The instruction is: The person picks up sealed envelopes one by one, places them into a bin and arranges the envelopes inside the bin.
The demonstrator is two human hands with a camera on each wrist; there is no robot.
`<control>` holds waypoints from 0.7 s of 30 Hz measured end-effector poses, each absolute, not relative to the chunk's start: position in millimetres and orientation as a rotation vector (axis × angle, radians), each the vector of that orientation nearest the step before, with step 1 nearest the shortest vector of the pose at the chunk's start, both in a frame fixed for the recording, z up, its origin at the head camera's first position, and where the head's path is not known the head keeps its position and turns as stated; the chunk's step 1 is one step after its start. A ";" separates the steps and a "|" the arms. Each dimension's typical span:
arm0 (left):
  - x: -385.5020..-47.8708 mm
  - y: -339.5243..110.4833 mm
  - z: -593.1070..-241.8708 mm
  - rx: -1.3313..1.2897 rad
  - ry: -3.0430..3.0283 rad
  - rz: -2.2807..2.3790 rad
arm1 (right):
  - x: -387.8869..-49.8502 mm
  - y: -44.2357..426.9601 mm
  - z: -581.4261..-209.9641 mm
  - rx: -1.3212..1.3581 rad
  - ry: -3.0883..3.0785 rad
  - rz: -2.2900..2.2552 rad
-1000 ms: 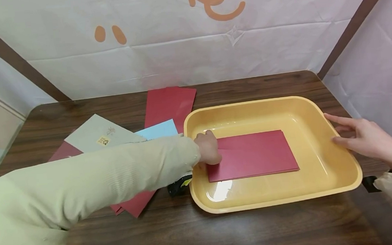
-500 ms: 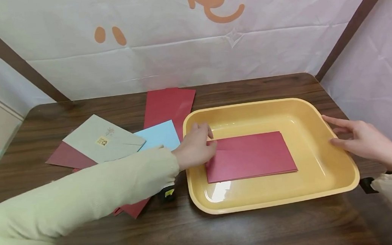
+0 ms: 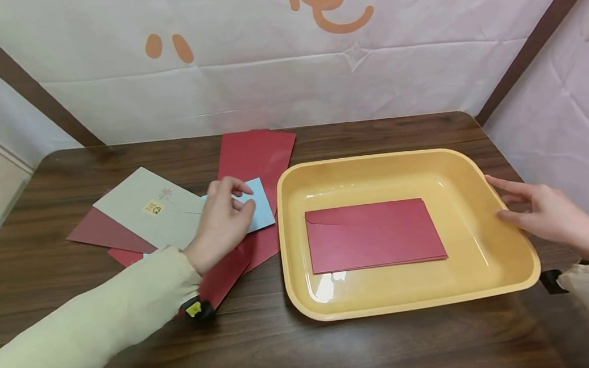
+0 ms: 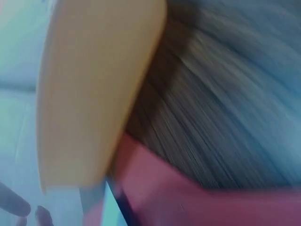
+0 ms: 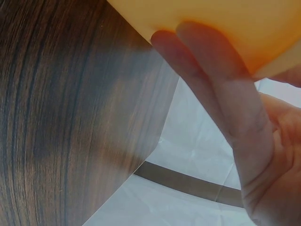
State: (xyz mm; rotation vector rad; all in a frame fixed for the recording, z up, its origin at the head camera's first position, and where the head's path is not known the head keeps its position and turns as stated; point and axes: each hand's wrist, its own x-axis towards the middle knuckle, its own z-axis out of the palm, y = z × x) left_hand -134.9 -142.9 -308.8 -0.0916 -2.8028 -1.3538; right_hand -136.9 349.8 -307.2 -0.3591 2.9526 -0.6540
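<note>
My left hand (image 3: 223,220) is over a loose pile of envelopes, its fingers loosely bent and nothing held. Beneath and beside it lie a light blue envelope (image 3: 262,208), a grey-green envelope (image 3: 139,203) with a small yellow sticker, and red envelopes (image 3: 256,155). In the blurred left wrist view, fingertips (image 4: 13,202) show at the lower left. My right hand (image 3: 558,211) holds the yellow plastic tray (image 3: 416,304) by its right rim, thumb inside and fingers (image 5: 216,61) against the outer wall. Red envelopes (image 3: 375,235) lie stacked flat inside the tray, toward its left.
A dark wood-grain table (image 3: 306,354) bears everything. A dull red envelope (image 3: 105,234) pokes out under the grey-green one. White fabric (image 3: 268,94) with orange prints hangs behind the table, and more fabric (image 3: 565,91) closes the right side.
My left hand has come out of the tray, leaving the red envelopes there, and moved left over the pile on the table. The right hand stays at the tray's rim.
</note>
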 end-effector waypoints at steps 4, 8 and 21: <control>-131.8 -171.2 -313.6 -0.095 -2.841 -1.249 | -135.0 350.9 -307.4 -0.360 2.947 -0.671; -129.2 -201.6 -317.3 -0.135 -2.899 -1.092 | -134.3 351.4 -306.8 -0.358 2.952 -0.656; -142.0 -289.1 -317.8 -0.576 -3.085 -0.525 | -134.7 351.6 -304.6 -0.349 2.972 -0.596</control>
